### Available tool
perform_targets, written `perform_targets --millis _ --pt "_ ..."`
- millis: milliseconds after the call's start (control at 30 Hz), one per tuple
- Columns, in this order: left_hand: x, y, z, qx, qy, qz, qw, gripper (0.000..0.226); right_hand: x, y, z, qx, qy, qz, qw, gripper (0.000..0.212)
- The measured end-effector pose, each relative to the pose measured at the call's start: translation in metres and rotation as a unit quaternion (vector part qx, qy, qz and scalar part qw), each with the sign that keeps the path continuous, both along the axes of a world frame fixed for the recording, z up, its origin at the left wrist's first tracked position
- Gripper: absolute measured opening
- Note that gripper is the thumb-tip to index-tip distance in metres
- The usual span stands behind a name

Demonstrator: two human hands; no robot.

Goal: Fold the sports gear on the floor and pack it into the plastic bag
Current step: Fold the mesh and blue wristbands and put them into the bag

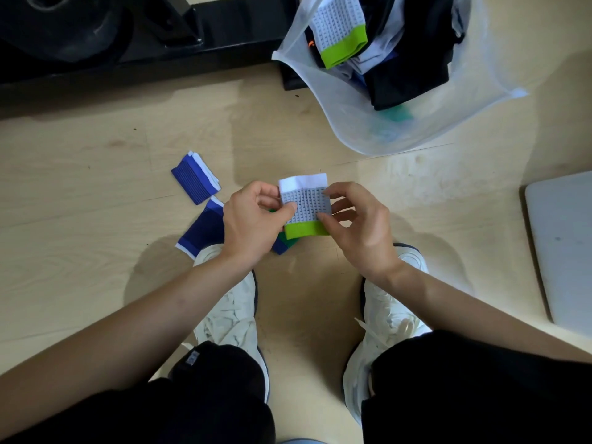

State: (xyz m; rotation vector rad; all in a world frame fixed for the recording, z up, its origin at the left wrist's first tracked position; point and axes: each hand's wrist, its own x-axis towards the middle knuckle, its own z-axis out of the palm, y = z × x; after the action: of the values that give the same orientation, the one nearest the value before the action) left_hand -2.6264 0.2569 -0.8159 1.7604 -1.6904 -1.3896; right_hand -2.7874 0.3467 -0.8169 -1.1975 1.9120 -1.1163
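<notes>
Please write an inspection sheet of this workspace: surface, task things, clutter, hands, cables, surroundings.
Surface: light wooden floor, a few small dark specks.
Job's things: grey-and-white band with green edge held above the floor; two blue bands lying on the floor; plastic bag open, holding a matching green-edged band and dark clothing.
Clutter: flat grey panel at right.
Grippers: left hand and right hand both pinch the band.
Cables: nothing seen.
Surroundings: black equipment base at top; white shoes.
</notes>
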Motion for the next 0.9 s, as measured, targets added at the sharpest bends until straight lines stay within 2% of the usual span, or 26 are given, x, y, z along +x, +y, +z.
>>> perform_targets --millis 100,233,467,667,767,900 --pt "0.001 0.002 0.005 -0.035 -0.006 -0.022 0.999 0.022 0.001 0.0 -0.003 -0.007 0.048 0.029 0.998 0.028" --pt "-0.001 0.007 0.016 -0.063 0.0 -0.06 0.996 0.022 0.005 -0.001 -0.001 -0.006 0.061 0.062 0.996 0.029" --pt "0.001 0.009 0.015 -0.033 0.07 -0.148 0.986 0.038 0.007 0.002 0.01 0.038 -0.07 0.044 0.996 0.039" --pt "0.007 0.007 0.01 -0.015 0.132 -0.173 0.976 0.034 0.007 0.005 0.014 0.065 -0.167 -0.005 0.984 0.039" --pt "0.004 0.008 0.011 0.04 0.171 -0.175 0.969 0.032 0.006 0.005 0.013 0.073 -0.174 -0.03 0.982 0.041" --pt "0.002 0.007 0.012 -0.003 0.155 -0.209 0.965 0.031 0.002 0.005 0.014 0.071 -0.176 -0.029 0.981 0.033"
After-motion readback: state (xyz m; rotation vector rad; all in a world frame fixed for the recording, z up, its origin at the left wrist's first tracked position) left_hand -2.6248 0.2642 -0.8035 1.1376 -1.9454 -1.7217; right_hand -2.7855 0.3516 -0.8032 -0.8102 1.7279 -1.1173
